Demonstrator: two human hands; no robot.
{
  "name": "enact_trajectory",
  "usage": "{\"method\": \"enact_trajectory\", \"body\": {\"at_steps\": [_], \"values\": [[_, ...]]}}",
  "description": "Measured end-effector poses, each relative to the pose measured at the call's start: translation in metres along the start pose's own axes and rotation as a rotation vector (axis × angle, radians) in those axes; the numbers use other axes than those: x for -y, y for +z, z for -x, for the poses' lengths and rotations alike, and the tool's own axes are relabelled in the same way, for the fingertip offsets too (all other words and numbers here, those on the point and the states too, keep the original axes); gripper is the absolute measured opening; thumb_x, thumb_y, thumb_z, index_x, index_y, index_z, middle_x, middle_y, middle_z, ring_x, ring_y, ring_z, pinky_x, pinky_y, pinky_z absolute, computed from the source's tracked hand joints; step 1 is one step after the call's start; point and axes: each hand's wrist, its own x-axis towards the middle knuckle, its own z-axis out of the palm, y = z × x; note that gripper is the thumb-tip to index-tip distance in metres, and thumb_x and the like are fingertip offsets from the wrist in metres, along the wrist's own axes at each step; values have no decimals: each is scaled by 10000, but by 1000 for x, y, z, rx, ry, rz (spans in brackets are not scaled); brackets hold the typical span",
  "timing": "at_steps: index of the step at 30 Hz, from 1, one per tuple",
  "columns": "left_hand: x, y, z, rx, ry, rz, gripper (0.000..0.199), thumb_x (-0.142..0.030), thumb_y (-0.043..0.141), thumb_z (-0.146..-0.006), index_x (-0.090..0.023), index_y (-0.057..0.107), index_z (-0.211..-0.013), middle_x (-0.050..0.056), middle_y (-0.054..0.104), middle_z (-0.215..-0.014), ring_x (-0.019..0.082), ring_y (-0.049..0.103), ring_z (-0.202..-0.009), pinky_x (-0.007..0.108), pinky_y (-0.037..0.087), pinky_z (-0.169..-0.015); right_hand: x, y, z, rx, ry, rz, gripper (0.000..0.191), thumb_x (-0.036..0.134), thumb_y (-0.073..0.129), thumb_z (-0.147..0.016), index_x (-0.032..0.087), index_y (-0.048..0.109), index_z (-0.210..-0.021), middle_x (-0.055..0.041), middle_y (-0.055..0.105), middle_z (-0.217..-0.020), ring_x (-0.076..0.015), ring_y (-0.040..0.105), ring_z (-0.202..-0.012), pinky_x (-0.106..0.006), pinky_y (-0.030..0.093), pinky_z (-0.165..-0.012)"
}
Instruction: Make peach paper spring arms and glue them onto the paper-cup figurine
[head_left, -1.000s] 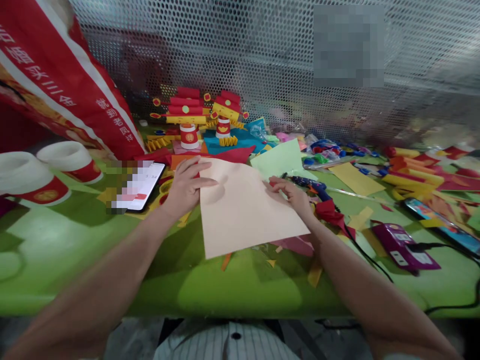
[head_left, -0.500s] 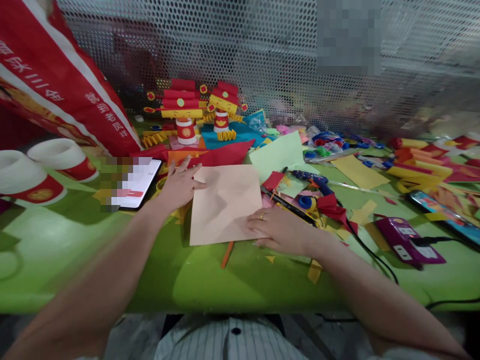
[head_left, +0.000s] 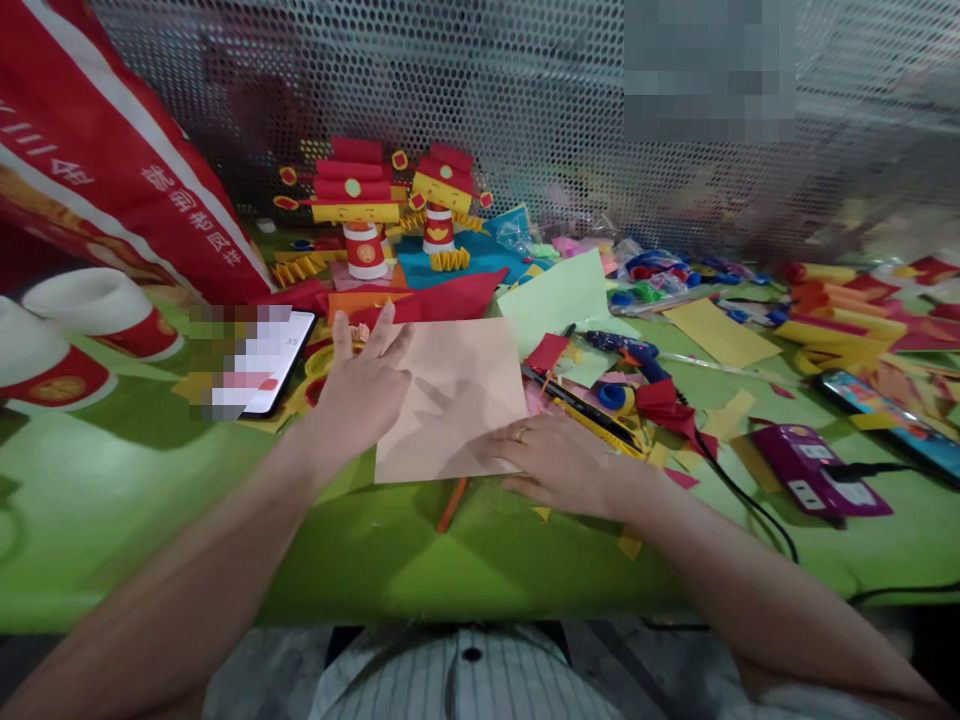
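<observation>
One rectangular, pale peach paper sheet (head_left: 480,355) lies on our glossy green table (head_left: 360,560). Our bare left hand (head_left: 364,392) splays wide over its left edge (whether touching, we cannot tell); the bare right hand (head_left: 559,462) rests palm-down on the near right corner, gripping nothing. We seem to be positioning the sheet; the next move, we judge, calls for steady pressure.

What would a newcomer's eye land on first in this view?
Probably the two red-and-yellow figures at the back of the green table. Next, the pale sheet at centre, with the left hand at its left edge and the right hand at its lower right corner. The big red bag at upper left also stands out.
</observation>
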Motion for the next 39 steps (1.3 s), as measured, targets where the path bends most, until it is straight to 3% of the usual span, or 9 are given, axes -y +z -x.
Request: {"method": "enact_trajectory", "body": {"at_steps": [2,4,7,10,14,25,29,34,39], "values": [[-9,-4,1,51,43,-17,373,-41,373,-739,-176,698,-863,107,607,-1176,328,385,-1248,592,242,-1001,0,1,0,41,5,21,256,287,530,-832,139,608,-1026,-116,658,-1042,-257,610,-962,-380,460,-827],[-21,-9,3,180,166,42,312,-84,384,-775,-147,681,-848,111,670,-969,257,573,-994,434,428,-870,0,2,-1,36,-2,27,274,334,536,-827,131,611,-995,-127,652,-1013,-268,608,-939,-396,464,-803],[-41,-14,8,296,252,155,249,-227,424,-831,-160,663,-854,90,660,-870,211,607,-833,345,485,-728,0,6,-4,-36,-5,24,345,398,560,-806,118,608,-1003,-152,635,-1036,-274,593,-959,-406,461,-807],[-53,-16,13,365,230,171,247,-336,481,-823,-156,642,-874,89,638,-867,230,614,-803,330,499,-604,1,10,-6,-76,0,38,341,384,552,-821,111,609,-1017,-160,625,-1083,-259,590,-976,-390,457,-828],[-57,-14,15,382,209,165,307,-410,534,-802,-150,614,-943,89,621,-904,259,609,-850,352,512,-580,3,13,-7,-62,-28,64,304,358,519,-850,108,620,-992,-152,643,-1066,-250,605,-973,-378,464,-823],[-60,-12,15,331,223,131,214,-227,406,-861,-161,592,-945,73,608,-830,230,598,-796,318,488,-560,-2,17,-8,-156,-59,84,218,220,463,-870,151,629,-994,-113,666,-1042,-219,599,-1004,-431,342,-980],[-55,-6,13,360,229,141,224,-172,388,-872,-152,611,-891,74,619,-819,210,601,-802,282,462,-571,-3,13,-11,-102,27,61,252,162,409,-885,132,649,-955,-119,681,-955,-210,618,-905,-366,405,-862],[-49,-6,8,440,161,211,369,-366,336,-915,-162,642,-893,77,647,-828,210,603,-819,267,432,-593,-7,5,-15,5,165,-63,299,289,399,-916,136,652,-962,-112,664,-922,-213,590,-905,-295,398,-716],[-43,-9,2,587,98,299,403,-456,345,-891,-195,652,-899,64,679,-884,204,616,-796,249,390,-569,-15,4,-16,81,185,-155,305,302,386,-918,148,649,-926,-85,655,-889,-191,579,-842,-276,343,-657]]}}
